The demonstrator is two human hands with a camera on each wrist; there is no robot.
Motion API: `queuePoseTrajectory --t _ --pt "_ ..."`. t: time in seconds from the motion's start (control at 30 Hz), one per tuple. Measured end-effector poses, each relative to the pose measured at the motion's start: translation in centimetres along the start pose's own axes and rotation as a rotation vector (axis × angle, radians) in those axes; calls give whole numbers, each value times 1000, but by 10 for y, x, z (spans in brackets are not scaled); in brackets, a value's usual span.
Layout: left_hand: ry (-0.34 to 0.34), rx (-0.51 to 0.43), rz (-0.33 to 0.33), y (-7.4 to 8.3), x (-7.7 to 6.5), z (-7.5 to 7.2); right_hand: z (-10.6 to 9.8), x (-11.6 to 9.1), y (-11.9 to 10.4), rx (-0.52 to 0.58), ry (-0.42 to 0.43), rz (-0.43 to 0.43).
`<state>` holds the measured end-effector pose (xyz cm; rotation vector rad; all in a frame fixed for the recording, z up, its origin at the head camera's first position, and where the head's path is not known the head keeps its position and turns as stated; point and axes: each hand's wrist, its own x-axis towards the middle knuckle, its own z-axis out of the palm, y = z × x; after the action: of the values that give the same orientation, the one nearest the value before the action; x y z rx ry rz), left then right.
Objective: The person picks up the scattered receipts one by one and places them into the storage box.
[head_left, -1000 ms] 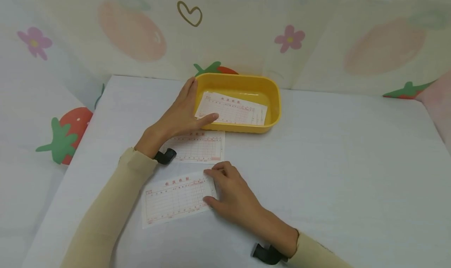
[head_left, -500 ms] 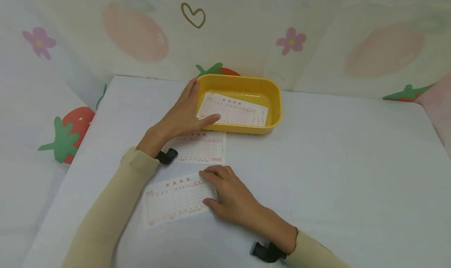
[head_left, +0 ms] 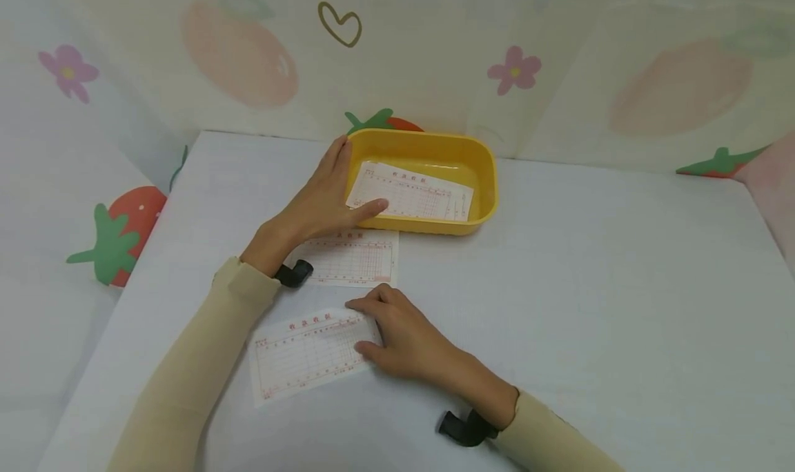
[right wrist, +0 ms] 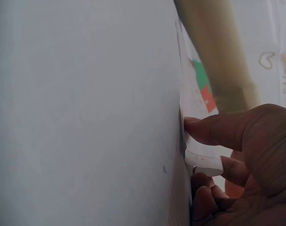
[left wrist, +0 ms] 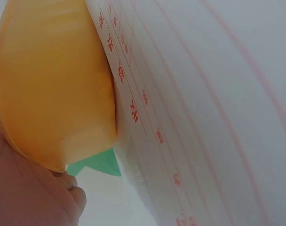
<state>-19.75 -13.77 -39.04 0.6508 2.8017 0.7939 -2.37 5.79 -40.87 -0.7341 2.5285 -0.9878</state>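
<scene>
My left hand (head_left: 317, 199) grips the left end of a yellow plastic tray (head_left: 428, 226), its thumb over the front rim and its fingers at the back left corner. Overlapping printed receipt slips (head_left: 404, 190) lie inside the tray. Closer to me, my right hand (head_left: 406, 337) pinches the right end of another receipt slip (head_left: 307, 355), which lies slightly slanted on the table. In the right wrist view that slip's edge (right wrist: 204, 162) bends up between thumb and fingers. A further receipt slip (head_left: 357, 259) lies just in front of the tray, partly hidden under my left hand.
A white cloth covers the table (head_left: 609, 306). Behind it hangs a curtain (head_left: 422, 30) printed with fruit and flowers. Each wrist carries a black camera mount, such as the left mount (head_left: 295, 273), close above the slips.
My right fingers have slid slightly left over the near slip, and its upper right edge now curls up. The left hand and the tray stay in place.
</scene>
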Motion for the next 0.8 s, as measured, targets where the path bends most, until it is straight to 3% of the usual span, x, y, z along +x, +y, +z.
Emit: queuePoseTrajectory --t 0.43,0.8 --pt "-6 -21 -6 3 1 -2 1 0 9 123 113 -72" --pt "-8 -20 -25 0 0 0 -14 -10 22 266 119 2"
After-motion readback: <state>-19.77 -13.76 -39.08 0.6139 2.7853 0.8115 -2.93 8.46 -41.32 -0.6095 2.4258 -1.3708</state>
